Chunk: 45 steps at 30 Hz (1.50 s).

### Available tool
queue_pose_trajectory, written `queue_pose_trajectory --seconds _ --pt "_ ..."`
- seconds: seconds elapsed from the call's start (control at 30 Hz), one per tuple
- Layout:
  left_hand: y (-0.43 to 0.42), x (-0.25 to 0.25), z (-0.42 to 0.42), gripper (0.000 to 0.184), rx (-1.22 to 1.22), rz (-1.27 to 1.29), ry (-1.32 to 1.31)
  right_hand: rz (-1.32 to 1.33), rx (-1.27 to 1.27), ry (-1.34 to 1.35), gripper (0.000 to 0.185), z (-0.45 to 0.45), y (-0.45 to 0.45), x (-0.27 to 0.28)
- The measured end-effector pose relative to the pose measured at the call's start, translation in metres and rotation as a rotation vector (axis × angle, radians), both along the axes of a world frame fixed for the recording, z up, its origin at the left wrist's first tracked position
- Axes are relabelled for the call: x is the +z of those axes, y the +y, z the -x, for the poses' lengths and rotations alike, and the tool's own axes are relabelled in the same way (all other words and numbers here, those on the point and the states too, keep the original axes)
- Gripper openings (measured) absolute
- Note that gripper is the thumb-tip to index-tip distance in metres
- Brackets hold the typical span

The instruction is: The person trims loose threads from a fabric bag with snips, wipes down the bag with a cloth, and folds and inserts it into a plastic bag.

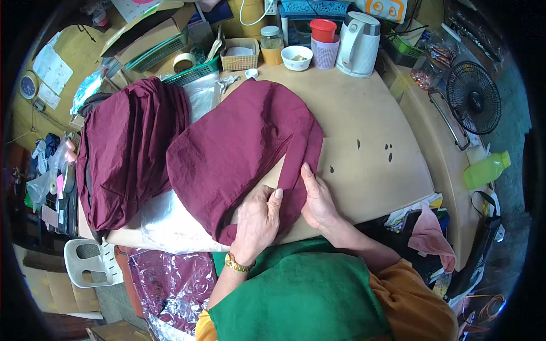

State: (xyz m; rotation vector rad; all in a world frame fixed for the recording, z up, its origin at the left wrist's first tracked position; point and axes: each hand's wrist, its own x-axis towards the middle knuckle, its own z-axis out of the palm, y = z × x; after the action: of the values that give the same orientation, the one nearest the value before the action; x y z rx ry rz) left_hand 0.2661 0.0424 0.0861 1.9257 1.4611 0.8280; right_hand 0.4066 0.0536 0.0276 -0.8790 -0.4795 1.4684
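Observation:
A maroon cloth bag [227, 136] lies spread on the tan table in front of me, its wide strap looping toward my body. My left hand [259, 219] is closed on the near edge of the bag, thumb on top and the other fingers mostly hidden. On the right side of the strap, my right hand [318, 202] pinches the cloth, its thumb pressed on the upper face. Tan table shows through the gap between strap and bag body. A thick pile of folded maroon cloth [128, 153] rests to the left of the bag.
Clear plastic sheets [170, 224] lie under the cloth. Along the back stand a jar [272, 45], a white bowl [297, 58], a purple cup [325, 54] and a white kettle [358, 45]. At right are a black fan [473, 96] and a green bottle [486, 169].

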Motion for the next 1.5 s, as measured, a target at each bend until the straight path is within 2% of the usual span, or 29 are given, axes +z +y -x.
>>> queue_pose_trajectory --seconds 0.03,0.07,0.2,0.27,0.4,0.47,0.5,0.57,0.63,0.7,0.73,0.83,1.0,1.13,1.2,1.3,1.37,1.4,1.47,1.5 --pt "0.0 -0.004 0.0 0.028 -0.03 0.038 0.071 -0.026 0.021 0.077 0.053 -0.002 0.0 0.001" --pt "0.0 -0.014 0.001 0.028 -0.071 -0.045 0.084 -0.055 0.042 0.156 0.052 -0.003 0.0 0.001" --pt "0.005 -0.018 0.001 0.028 -0.038 -0.076 0.088 -0.052 0.053 0.15 0.043 -0.001 -0.001 -0.008" --pt "0.009 -0.015 0.0 0.03 0.033 -0.317 0.074 -0.094 -0.024 0.024 0.035 0.005 -0.006 0.0" --pt "0.012 -0.016 -0.003 0.031 0.096 -0.404 0.076 0.008 0.092 0.105 0.03 -0.004 -0.016 -0.015" --pt "0.01 -0.009 -0.004 0.037 0.087 -0.223 -0.091 0.005 0.072 0.154 0.029 -0.001 -0.015 -0.008" --pt "0.013 -0.006 -0.001 0.037 0.085 -0.223 -0.094 -0.002 0.047 0.208 0.029 -0.001 -0.013 -0.004" --pt "0.017 0.0 0.01 0.042 -0.063 0.039 0.054 -0.011 0.052 0.167 0.029 -0.005 -0.006 -0.018" --pt "0.019 -0.006 0.011 0.044 -0.076 0.005 0.063 -0.025 0.072 0.127 0.029 -0.008 -0.004 -0.018" --pt "0.017 -0.007 0.007 0.045 0.007 -0.215 0.075 -0.088 0.263 0.109 0.03 -0.006 -0.01 -0.008" --pt "0.016 -0.009 0.005 0.045 0.012 -0.212 0.076 -0.112 0.299 0.022 0.031 -0.002 -0.012 -0.011" --pt "0.017 -0.016 0.001 0.047 0.062 -0.263 0.056 -0.12 0.375 0.07 0.032 -0.002 -0.016 -0.013" --pt "0.021 -0.023 0.005 0.041 0.048 -0.002 -0.105 -0.146 0.304 0.084 0.03 -0.006 -0.016 -0.019" --pt "0.021 -0.026 0.013 0.035 -0.027 0.048 -0.08 -0.064 0.35 0.084 0.026 -0.016 -0.011 -0.03" --pt "0.02 -0.029 0.014 0.043 -0.068 0.025 -0.263 -0.049 0.35 0.062 0.024 -0.025 -0.012 -0.037" --pt "0.018 -0.026 0.017 0.041 -0.082 0.138 -0.236 -0.065 0.42 0.076 0.024 -0.027 -0.017 -0.018" --pt "0.018 -0.019 0.016 0.04 -0.076 0.128 -0.283 0.067 0.427 0.104 0.023 -0.025 -0.02 0.005" --pt "0.019 -0.016 0.017 0.038 -0.062 0.158 -0.243 0.067 0.426 0.103 0.023 -0.03 -0.021 -0.001" --pt "0.018 -0.012 0.016 0.036 -0.047 0.189 -0.201 -0.007 0.711 -0.041 0.025 -0.041 -0.021 -0.011" --pt "0.017 -0.01 0.014 0.039 -0.05 0.134 -0.179 -0.008 0.712 -0.041 0.025 -0.041 -0.024 -0.014"
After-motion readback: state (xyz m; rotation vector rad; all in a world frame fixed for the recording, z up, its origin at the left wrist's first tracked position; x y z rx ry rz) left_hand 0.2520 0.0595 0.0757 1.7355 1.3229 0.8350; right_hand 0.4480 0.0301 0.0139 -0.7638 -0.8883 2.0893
